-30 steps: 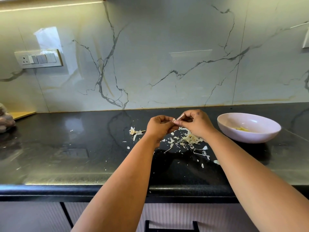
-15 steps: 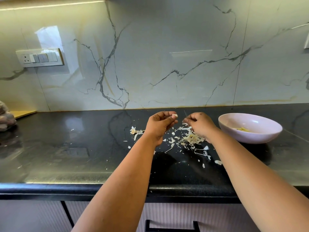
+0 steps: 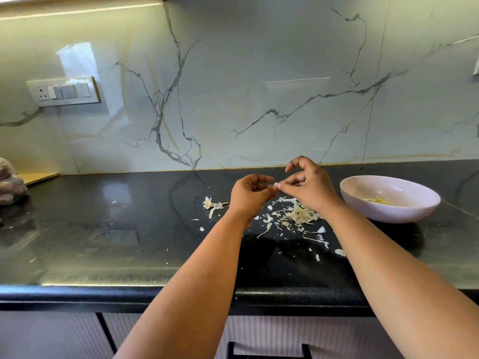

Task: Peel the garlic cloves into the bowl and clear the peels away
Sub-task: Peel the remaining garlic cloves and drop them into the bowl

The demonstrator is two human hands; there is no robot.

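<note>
My left hand (image 3: 250, 194) and my right hand (image 3: 308, 186) meet above the black counter, both pinching a small pale garlic clove (image 3: 276, 184) between their fingertips. Below the hands lies a heap of dry garlic peels (image 3: 298, 216), with loose flakes scattered toward the counter's front edge. A white bowl (image 3: 412, 211) stands to the right of my right hand and holds a few peeled cloves (image 3: 379, 200). Left of my left hand lies a garlic root stub with a stalk (image 3: 211, 204).
The black counter (image 3: 103, 229) runs to a marble wall behind. A switch plate (image 3: 63, 92) sits on the wall at left. A plastic bag (image 3: 10, 185) and a yellow board (image 3: 39, 177) lie at the far left. Cabinet fronts run below the counter edge.
The hands were together, drew apart half a second ago, and have now come back together on the clove, a little higher. My right index finger has lifted.
</note>
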